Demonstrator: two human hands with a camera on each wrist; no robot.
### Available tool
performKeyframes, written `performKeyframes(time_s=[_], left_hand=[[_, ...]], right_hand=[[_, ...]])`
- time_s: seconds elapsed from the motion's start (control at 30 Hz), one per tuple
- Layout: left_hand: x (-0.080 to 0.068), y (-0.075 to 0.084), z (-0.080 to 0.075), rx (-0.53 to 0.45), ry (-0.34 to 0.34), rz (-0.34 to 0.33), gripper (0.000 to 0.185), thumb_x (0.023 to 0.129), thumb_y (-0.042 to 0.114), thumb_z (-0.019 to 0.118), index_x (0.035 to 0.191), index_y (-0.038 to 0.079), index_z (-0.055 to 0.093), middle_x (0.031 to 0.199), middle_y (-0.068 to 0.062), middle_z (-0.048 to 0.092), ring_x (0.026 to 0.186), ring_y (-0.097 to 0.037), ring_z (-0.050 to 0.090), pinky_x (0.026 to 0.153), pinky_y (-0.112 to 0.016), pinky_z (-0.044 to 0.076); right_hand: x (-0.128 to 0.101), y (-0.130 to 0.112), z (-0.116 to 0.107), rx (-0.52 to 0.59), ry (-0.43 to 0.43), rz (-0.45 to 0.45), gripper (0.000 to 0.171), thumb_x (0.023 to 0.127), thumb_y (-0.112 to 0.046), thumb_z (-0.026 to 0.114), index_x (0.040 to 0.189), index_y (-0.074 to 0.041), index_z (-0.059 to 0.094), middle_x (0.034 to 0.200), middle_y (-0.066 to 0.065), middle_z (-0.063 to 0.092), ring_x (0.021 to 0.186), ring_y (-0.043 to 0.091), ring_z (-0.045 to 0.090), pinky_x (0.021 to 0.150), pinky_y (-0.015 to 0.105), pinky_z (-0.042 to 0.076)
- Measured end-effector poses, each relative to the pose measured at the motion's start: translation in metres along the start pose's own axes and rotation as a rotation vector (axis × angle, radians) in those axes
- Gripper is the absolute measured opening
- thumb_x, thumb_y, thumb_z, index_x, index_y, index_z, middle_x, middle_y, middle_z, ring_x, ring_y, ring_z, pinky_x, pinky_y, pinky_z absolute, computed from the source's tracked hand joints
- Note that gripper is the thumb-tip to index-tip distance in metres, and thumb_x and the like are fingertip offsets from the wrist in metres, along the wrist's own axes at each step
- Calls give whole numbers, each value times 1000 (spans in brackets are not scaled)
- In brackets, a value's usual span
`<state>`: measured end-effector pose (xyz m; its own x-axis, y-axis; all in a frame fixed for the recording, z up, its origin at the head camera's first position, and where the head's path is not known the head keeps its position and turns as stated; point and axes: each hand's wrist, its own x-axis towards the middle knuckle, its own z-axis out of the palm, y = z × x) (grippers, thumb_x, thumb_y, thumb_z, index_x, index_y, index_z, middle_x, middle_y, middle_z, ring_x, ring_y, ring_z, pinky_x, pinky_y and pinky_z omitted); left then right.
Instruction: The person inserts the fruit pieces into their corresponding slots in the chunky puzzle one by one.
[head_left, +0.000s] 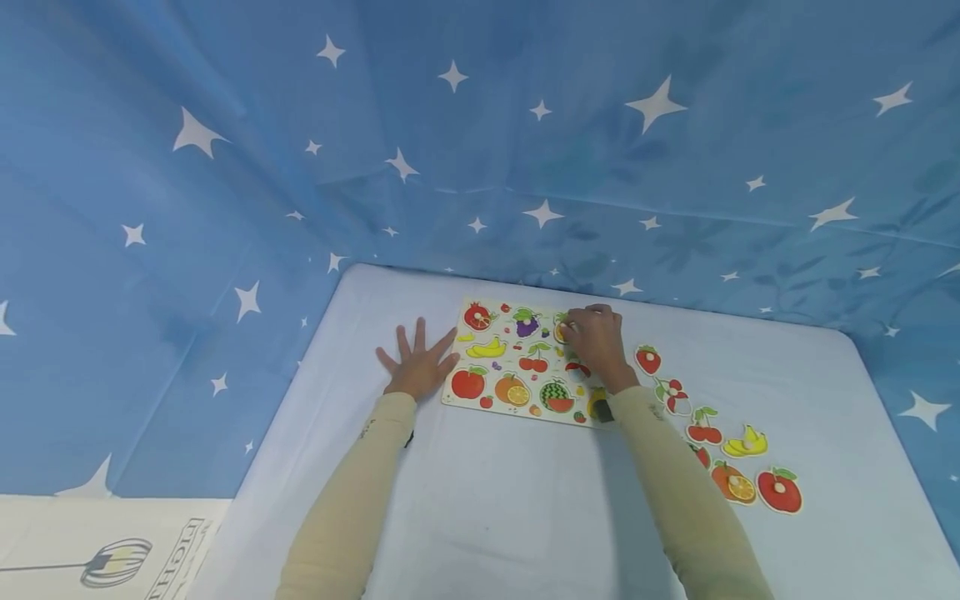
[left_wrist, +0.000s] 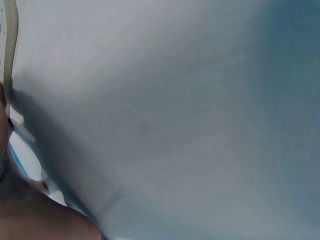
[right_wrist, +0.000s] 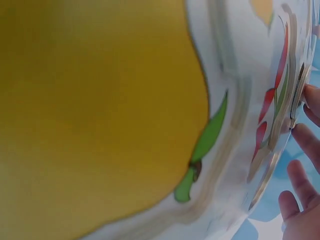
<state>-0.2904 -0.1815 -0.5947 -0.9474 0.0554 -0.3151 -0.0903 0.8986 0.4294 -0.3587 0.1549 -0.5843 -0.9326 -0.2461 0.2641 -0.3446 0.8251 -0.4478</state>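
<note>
A fruit knob puzzle board (head_left: 504,403) lies flat on the table, with printed fruit pictures. The pomegranate piece (head_left: 475,317) and grape piece (head_left: 527,323) sit in its far row, each with a pale knob. At that row's right end, my right hand (head_left: 597,340) pinches a yellow-orange fruit piece (head_left: 559,330), mostly hidden under the fingers. The right wrist view shows the thumb and a finger (right_wrist: 306,140) at a thin piece's edge, low over the board. My left hand (head_left: 420,371) lies with fingers spread at the board's left edge, its thumb side against it.
Loose knobbed pieces lie right of my right forearm: a strawberry (head_left: 648,360), cherries (head_left: 705,427), bananas (head_left: 747,443), an orange (head_left: 732,482), an apple (head_left: 780,490) and others, some partly behind the sleeve. Blue star-patterned cloth (head_left: 465,150) rises behind the white table (head_left: 510,517).
</note>
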Motion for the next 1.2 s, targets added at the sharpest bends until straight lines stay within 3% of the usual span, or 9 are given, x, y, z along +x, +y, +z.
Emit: performKeyframes(time_s=[0.63,1.07,1.2], left_hand=[[-2,0,-1,-4,20,26,68,110,56,46,172,38,22,178,-15,-17,156,-50,-26,110,-83,-17],[-6,4,-6,42,-3,9,68,110,59,43,172,42,19,178,-14,-18,157,-49,-26,112,-83,-13],[-7,3,-6,46,4,12,68,111,58,42,172,40,19,178,-15,-17,157,-50,-25,112,-83,-13]], right_hand=[[-1,-3,5,-41,27,16,9,98,-10,79,95,-2,80,102,17,79,123,50,58,100,70,39],[-4,-13,5,-81,28,41,12,99,-11,78,97,0,79,121,21,76,125,51,57,99,69,39],[-5,-13,5,-88,6,54,12,100,-15,78,97,-3,78,117,19,77,127,51,55,100,69,38]])
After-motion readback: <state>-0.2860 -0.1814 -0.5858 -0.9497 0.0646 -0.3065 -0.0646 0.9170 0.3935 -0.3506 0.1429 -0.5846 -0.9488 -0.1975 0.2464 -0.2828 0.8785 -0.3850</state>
